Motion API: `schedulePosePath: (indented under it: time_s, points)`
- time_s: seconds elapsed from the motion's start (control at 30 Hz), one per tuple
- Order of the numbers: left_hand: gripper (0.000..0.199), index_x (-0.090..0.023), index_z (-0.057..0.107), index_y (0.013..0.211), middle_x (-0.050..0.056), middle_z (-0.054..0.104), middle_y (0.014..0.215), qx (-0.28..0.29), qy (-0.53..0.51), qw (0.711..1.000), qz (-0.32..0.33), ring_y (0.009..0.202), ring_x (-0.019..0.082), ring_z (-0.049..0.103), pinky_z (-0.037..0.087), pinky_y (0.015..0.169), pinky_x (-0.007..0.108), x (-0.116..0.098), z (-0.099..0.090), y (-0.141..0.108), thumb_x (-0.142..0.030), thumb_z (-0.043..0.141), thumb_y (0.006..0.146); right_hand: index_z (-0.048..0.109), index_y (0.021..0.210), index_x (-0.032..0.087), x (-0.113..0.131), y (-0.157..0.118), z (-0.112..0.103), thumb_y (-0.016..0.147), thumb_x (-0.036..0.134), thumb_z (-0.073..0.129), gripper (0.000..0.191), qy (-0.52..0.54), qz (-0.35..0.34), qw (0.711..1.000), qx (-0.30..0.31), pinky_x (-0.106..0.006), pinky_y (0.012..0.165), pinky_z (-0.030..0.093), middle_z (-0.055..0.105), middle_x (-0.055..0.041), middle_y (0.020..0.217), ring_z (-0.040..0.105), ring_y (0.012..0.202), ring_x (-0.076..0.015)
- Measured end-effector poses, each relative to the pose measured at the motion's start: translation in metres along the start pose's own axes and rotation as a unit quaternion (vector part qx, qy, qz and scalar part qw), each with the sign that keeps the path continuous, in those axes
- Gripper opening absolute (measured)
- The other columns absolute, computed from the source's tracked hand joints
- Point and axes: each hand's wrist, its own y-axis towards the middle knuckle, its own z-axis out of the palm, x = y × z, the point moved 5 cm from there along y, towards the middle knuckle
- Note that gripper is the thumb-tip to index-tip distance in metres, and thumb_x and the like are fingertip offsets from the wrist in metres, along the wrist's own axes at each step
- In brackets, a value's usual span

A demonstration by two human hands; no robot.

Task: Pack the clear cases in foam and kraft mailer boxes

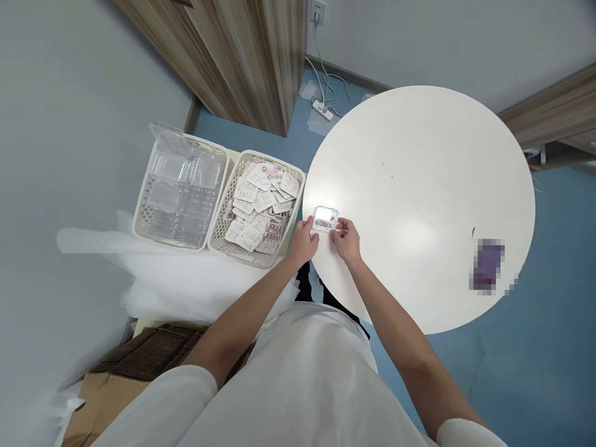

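A small clear plastic case is at the left edge of the round white table, with a row of small reddish-pink round pieces inside it. My left hand has its fingers closed on the case's left side. On the opposite side, my right hand pinches the right edge between thumb and fingers. Just left of my hands stands a white basket full of printed white cards, some bearing similar pink pieces. The exact kind of these pieces is too small to make out.
Another white basket on the left holds clear plastic cases, stacked. A pixelated purple item lies near the right rim of the round table. White wrap and a cardboard box are lower left; a power strip sits on the floor.
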Motion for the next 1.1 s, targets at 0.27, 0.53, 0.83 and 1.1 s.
schedulePosePath:
  time_s: [0.27,0.53,0.83,1.1]
  points:
    - [0.058,-0.018,0.029,0.133,0.008,0.041,0.103,0.0,-0.01,1.0,0.001,0.063,0.009,0.046,0.042,0.072,0.028,0.002,0.002,-0.001,-0.013,0.043,0.077,0.048,0.107,0.023,0.001,0.006,-0.003,0.068,0.032,0.056,0.041,-0.018,-0.014,0.999,0.034,-0.029,0.065,0.045,0.052,-0.0004,0.09,0.05,0.058,-0.0096]
    - [0.064,-0.02,0.023,0.135,0.009,0.041,0.109,-0.063,-0.019,0.998,-0.018,0.072,0.011,0.047,0.04,0.077,0.03,0.002,0.006,-0.009,-0.017,0.047,0.076,0.045,0.112,0.023,0.003,0.003,-0.003,0.071,0.033,0.053,0.043,-0.019,-0.045,0.997,0.056,-0.03,0.067,0.045,0.052,-0.0021,0.093,0.051,0.064,-0.0114]
    - [0.057,-0.019,0.038,0.126,0.01,0.047,0.108,-0.135,-0.051,0.987,-0.07,0.08,0.017,0.049,0.041,0.076,0.032,0.012,0.03,-0.107,-0.028,0.055,0.073,0.05,0.108,0.021,-0.037,-0.055,-0.041,0.065,0.027,0.055,0.043,-0.061,-0.071,0.989,0.116,-0.036,0.077,0.043,0.05,-0.0059,0.106,0.053,0.068,-0.012]
    - [0.051,-0.021,0.049,0.115,0.01,0.054,0.108,-0.204,-0.085,0.961,-0.163,0.093,0.022,0.052,0.039,0.076,0.032,0.034,0.037,-0.199,-0.033,0.061,0.067,0.057,0.097,0.024,-0.041,-0.092,-0.051,0.064,0.028,0.057,0.034,-0.041,-0.103,0.976,0.189,-0.034,0.073,0.044,0.056,-0.0028,0.098,0.055,0.071,-0.014]
